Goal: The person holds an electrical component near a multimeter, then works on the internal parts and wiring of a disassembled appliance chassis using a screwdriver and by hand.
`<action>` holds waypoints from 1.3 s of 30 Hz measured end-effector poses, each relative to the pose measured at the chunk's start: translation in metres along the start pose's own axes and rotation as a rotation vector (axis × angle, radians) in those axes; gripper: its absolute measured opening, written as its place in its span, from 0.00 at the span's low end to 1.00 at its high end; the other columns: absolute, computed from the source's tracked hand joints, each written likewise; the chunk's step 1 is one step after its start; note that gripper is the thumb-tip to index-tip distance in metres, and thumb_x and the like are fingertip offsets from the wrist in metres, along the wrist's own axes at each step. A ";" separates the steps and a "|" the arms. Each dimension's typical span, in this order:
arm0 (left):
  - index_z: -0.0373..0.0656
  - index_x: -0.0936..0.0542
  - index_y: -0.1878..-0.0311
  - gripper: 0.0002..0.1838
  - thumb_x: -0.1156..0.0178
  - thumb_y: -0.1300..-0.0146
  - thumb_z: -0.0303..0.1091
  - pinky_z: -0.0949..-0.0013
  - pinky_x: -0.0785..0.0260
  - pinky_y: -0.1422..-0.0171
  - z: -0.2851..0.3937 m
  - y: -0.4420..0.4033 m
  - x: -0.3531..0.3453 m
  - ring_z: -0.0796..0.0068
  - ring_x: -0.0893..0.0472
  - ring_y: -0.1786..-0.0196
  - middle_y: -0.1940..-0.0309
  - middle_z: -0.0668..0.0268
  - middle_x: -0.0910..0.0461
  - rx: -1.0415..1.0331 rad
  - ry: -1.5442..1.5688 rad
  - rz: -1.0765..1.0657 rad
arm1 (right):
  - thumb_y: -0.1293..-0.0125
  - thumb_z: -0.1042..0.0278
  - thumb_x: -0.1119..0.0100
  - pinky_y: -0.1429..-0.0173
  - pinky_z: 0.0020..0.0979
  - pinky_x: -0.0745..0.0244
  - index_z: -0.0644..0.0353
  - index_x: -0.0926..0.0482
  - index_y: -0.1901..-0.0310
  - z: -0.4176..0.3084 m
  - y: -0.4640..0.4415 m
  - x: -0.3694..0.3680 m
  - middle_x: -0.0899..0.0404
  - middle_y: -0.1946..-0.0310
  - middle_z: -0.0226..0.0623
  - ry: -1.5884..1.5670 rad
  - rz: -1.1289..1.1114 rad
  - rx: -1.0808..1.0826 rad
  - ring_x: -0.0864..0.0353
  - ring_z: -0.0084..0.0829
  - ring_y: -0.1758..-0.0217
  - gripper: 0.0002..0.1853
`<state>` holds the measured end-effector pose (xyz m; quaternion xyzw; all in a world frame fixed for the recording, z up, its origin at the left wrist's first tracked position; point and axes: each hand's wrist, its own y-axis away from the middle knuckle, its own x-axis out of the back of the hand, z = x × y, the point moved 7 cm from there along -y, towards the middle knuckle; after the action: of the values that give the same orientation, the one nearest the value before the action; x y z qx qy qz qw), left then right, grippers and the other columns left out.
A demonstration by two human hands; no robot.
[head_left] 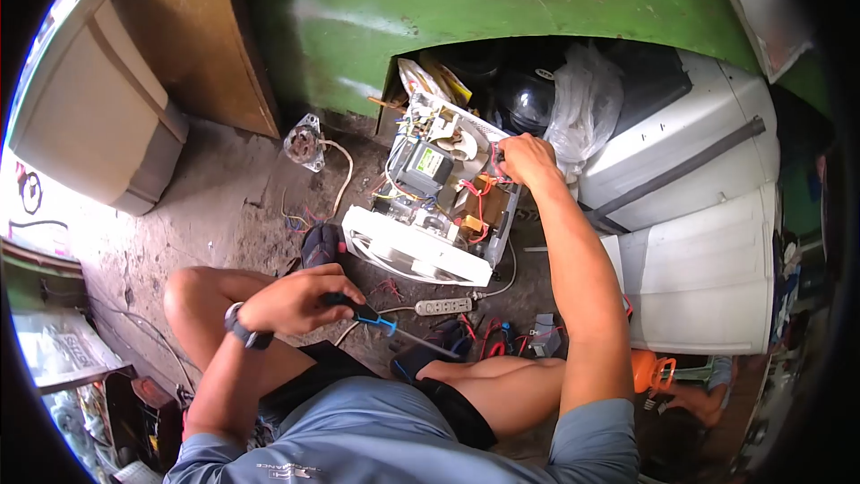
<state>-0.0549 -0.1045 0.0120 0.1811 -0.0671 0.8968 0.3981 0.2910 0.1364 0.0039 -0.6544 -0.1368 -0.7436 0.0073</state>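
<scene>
White power strip (pixel 443 306), plastic bag (pixel 587 99) near appliance (pixel 432 170), screwdriver (pixel 386 324) in left grip (pixel 309 298), right grip (pixel 530 159) unclear

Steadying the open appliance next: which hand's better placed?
Right, I'd judge. The right hand is at the open appliance's far side edge; the left hand is apart from it, occupied with a screwdriver pointing away.
</scene>
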 end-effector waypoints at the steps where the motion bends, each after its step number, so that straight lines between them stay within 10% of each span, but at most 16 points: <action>1: 0.47 0.15 0.45 0.14 0.33 0.30 0.38 0.60 0.25 0.44 -0.036 -0.003 -0.016 0.54 0.20 0.49 0.55 0.59 0.22 0.108 -0.043 -0.056 | 0.41 0.64 0.27 0.45 0.46 0.18 0.58 0.13 0.55 0.007 -0.013 -0.017 0.11 0.59 0.46 0.043 -0.003 0.090 0.12 0.48 0.50 0.13; 14: 0.54 0.17 0.37 0.21 0.37 0.33 0.37 0.55 0.28 0.30 -0.396 -0.056 -0.215 0.50 0.23 0.34 0.48 0.53 0.15 0.398 -0.212 0.036 | 0.40 0.66 0.31 0.51 0.49 0.17 0.51 0.13 0.54 -0.018 0.009 0.012 0.11 0.61 0.45 0.160 0.028 0.023 0.11 0.48 0.53 0.12; 16: 0.54 0.19 0.35 0.23 0.37 0.35 0.36 0.53 0.26 0.31 -0.341 -0.059 -0.193 0.52 0.21 0.34 0.47 0.51 0.15 0.507 -0.232 0.047 | 0.40 0.68 0.32 0.51 0.49 0.17 0.51 0.13 0.54 -0.011 -0.001 0.003 0.11 0.61 0.46 0.142 0.027 0.069 0.11 0.48 0.53 0.11; 19: 0.44 0.18 0.36 0.23 0.38 0.35 0.37 0.49 0.19 0.44 -0.237 -0.069 -0.182 0.58 0.12 0.48 0.47 0.53 0.13 0.510 -0.643 -0.663 | 0.39 0.67 0.32 0.48 0.50 0.19 0.54 0.13 0.54 -0.017 -0.002 0.000 0.12 0.61 0.46 0.230 0.015 0.004 0.12 0.49 0.52 0.12; 21: 0.40 0.17 0.39 0.20 0.41 0.31 0.37 0.57 0.17 0.49 -0.192 -0.073 -0.208 0.66 0.12 0.51 0.49 0.57 0.12 0.418 -0.199 -1.010 | 0.39 0.66 0.31 0.47 0.50 0.20 0.55 0.13 0.54 -0.019 0.011 0.012 0.11 0.61 0.45 0.217 0.056 0.042 0.12 0.49 0.51 0.12; 23: 0.39 0.15 0.45 0.16 0.45 0.27 0.37 0.65 0.18 0.52 -0.044 -0.079 -0.135 0.73 0.14 0.55 0.54 0.61 0.12 0.140 0.451 -0.877 | 0.39 0.61 0.28 0.43 0.49 0.22 0.54 0.14 0.54 -0.016 0.018 0.018 0.11 0.59 0.42 0.121 0.111 0.057 0.14 0.47 0.48 0.13; 25: 0.36 0.17 0.40 0.16 0.45 0.21 0.33 0.69 0.21 0.47 0.032 -0.099 -0.072 0.75 0.15 0.51 0.49 0.63 0.12 -0.108 0.470 -0.850 | 0.39 0.61 0.28 0.43 0.49 0.22 0.55 0.14 0.54 -0.017 0.016 0.016 0.11 0.59 0.42 0.131 0.128 0.062 0.14 0.47 0.48 0.13; 26: 0.38 0.15 0.43 0.14 0.42 0.24 0.32 0.66 0.21 0.45 0.053 -0.123 -0.038 0.70 0.14 0.51 0.50 0.59 0.11 -0.316 0.365 -0.657 | 0.40 0.61 0.28 0.44 0.48 0.22 0.55 0.14 0.54 -0.017 0.015 0.015 0.11 0.59 0.42 0.146 0.140 0.066 0.14 0.47 0.48 0.13; 30: 0.47 0.20 0.34 0.23 0.42 0.33 0.31 0.50 0.20 0.48 0.032 -0.244 0.042 0.48 0.13 0.51 0.57 0.47 0.13 -0.105 -0.573 0.315 | 0.41 0.64 0.29 0.44 0.49 0.21 0.55 0.14 0.55 -0.021 0.016 0.019 0.12 0.59 0.42 0.161 0.123 0.078 0.14 0.48 0.48 0.12; 39: 0.39 0.22 0.41 0.25 0.35 0.38 0.41 0.55 0.30 0.33 -0.027 -0.343 0.012 0.53 0.16 0.42 0.54 0.51 0.13 -0.164 -0.844 0.147 | 0.44 0.70 0.36 0.43 0.47 0.20 0.62 0.15 0.61 -0.013 0.021 0.015 0.12 0.59 0.45 0.094 0.257 0.096 0.13 0.46 0.50 0.09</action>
<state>0.1842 0.1422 -0.0167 0.4944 -0.3076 0.7618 0.2839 0.2800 0.1159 0.0209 -0.6298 -0.0870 -0.7590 0.1402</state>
